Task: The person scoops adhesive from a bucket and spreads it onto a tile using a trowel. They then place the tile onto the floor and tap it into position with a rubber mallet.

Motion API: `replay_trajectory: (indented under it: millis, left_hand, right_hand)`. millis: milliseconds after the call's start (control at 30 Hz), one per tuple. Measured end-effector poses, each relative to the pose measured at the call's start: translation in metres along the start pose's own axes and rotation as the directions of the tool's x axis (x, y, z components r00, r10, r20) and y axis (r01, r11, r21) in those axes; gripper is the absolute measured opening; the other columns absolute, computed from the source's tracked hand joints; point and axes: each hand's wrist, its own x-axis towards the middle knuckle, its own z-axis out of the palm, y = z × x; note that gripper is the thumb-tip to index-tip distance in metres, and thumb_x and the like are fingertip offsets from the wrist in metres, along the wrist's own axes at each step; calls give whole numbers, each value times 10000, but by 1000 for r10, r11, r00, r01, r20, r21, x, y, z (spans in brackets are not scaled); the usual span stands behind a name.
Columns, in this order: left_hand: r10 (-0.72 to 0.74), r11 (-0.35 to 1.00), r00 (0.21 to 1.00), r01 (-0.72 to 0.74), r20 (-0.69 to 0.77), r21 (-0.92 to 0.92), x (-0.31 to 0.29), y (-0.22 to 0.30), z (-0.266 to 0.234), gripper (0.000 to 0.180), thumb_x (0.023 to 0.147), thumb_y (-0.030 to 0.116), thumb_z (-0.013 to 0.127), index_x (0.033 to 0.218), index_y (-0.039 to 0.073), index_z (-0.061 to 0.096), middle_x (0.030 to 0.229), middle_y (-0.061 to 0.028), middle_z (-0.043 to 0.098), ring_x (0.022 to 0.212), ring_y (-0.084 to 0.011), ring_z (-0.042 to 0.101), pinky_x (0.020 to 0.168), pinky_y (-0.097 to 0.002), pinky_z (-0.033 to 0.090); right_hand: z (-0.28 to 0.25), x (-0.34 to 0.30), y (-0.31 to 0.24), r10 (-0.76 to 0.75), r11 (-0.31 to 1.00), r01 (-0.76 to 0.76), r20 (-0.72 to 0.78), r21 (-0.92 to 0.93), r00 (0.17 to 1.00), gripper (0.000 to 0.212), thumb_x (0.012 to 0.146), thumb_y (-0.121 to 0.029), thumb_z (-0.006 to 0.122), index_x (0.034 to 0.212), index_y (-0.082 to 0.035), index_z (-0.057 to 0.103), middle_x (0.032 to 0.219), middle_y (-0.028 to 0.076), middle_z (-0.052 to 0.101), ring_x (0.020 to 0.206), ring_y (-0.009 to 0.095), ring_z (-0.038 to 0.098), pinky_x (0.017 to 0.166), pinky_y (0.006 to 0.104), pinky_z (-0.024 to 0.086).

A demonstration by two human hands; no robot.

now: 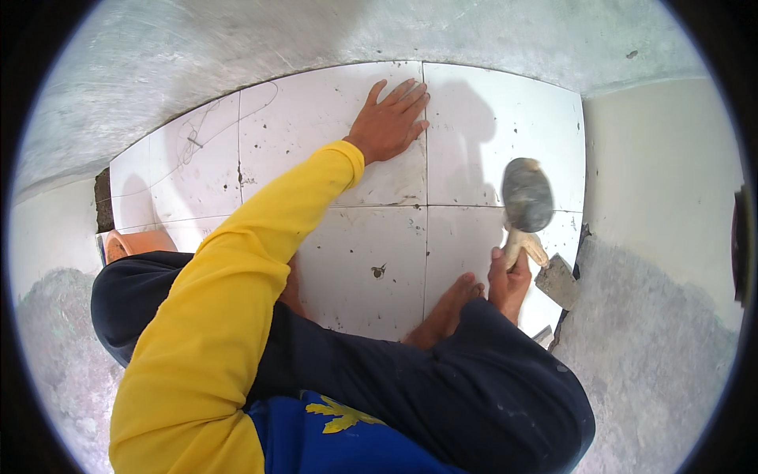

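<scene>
My left hand [391, 122] lies flat with its fingers spread on a white floor tile [332, 142], its fingertips reaching the joint with the tile on the right [474, 118]. In my right hand [509, 288] is the handle of a rubber mallet, held upward beside my right knee. The mallet's black head [527, 193] is slightly blurred and appears raised above the tiles. Just right of that hand, a trowel with a grey, mortar-stained blade [558, 283] rests at the tile edge. A pale wooden handle [534, 250], seemingly the trowel's, shows behind the mallet's handle.
Thin string [189, 142] lies loosely over the left tiles. An orange container [138, 242] stands by my left knee. A grey wall [237, 39] borders the far tile edge, and a pale wall [663, 166] rises at the right. My bare feet [446, 312] are on the tiles.
</scene>
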Motion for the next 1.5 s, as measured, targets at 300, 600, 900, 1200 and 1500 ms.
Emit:
replay_trajectory:
  millis: [300, 600, 900, 1200, 1500]
  left_hand:
    - [-143, 989, 990, 143, 0, -33, 53, -20, -6, 511, 1125, 392, 494, 1541, 102, 557, 1578, -131, 521, 1529, -286, 411, 1243, -518, 299]
    - [29, 994, 996, -39, -89, -103, 8, 6, 7, 593, 1128, 417, 471, 1577, 29, 484, 1721, -128, 381, 1617, -263, 298, 1292, -536, 240]
    - [22, 1000, 998, -23, -53, -10, 13, -1, 9, 605, 1144, 443, 415, 1572, 23, 498, 1692, -125, 434, 1601, -244, 331, 1336, -523, 156]
    - [37, 999, 998, -38, -57, -12, 14, 0, 8, 575, 1139, 387, 432, 1570, 10, 488, 1687, -135, 434, 1598, -257, 333, 1326, -559, 163]
    - [30, 998, 999, -28, -38, 57, 13, 1, 7, 539, 1126, 366, 469, 1557, 47, 520, 1684, -109, 447, 1588, -233, 356, 1323, -572, 162]
  right_hand:
    - [13, -7, 10, -61, 960, 102, 161, -261, 985, 299, 1004, -270, 767, 1023, -6, 629, 704, 61, 630, 647, 141, 567, 606, 338, 479]
    - [35, 27, -7, 26, 1000, -27, 129, 11, 991, 286, 1096, -300, 654, 1100, -28, 566, 736, -3, 552, 579, 74, 474, 514, 277, 412]
    - [66, 79, -31, -68, 995, 77, 130, -66, 989, 313, 1140, -375, 569, 1097, -68, 523, 712, -53, 457, 561, 21, 410, 465, 213, 336]
    - [84, 100, -30, -187, 916, 206, 87, -345, 979, 436, 1139, -414, 533, 1227, 8, 593, 752, 143, 666, 654, 294, 662, 643, 453, 508]
    - [79, 95, -29, -146, 940, 153, 45, -303, 988, 400, 1135, -396, 539, 1191, -4, 592, 783, 173, 668, 726, 337, 670, 699, 469, 515]
